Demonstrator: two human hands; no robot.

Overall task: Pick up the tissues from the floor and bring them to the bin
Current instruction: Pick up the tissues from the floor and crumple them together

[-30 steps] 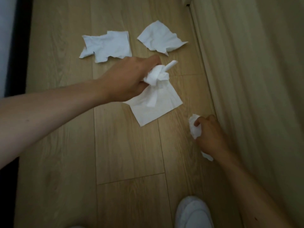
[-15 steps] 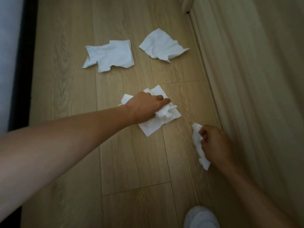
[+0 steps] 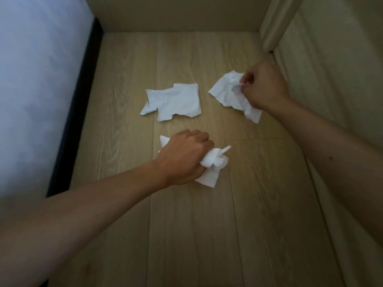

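My left hand (image 3: pixel 184 157) is closed on a bunch of white tissues (image 3: pixel 213 164) at the middle of the wooden floor; part of the bunch still touches the boards. Farther off and to the right, my right hand (image 3: pixel 263 88) grips white tissue (image 3: pixel 228 93), a crumpled sheet whose left corner spreads over the floor and a strip that hangs below the fist. One more crumpled white tissue (image 3: pixel 174 101) lies flat and untouched between the two hands, toward the far left. No bin is in view.
A bed with a pale sheet (image 3: pixel 37 83) and a dark frame edge (image 3: pixel 78 104) runs along the left. Beige curtains (image 3: pixel 331 79) hang along the right side. A light wall (image 3: pixel 176 13) closes the far end of the floor strip (image 3: pixel 186 235).
My right hand has reached forward from near my foot to the far right tissue and closed on it. My left hand has bunched up the middle tissue. The view has tilted up and forward.
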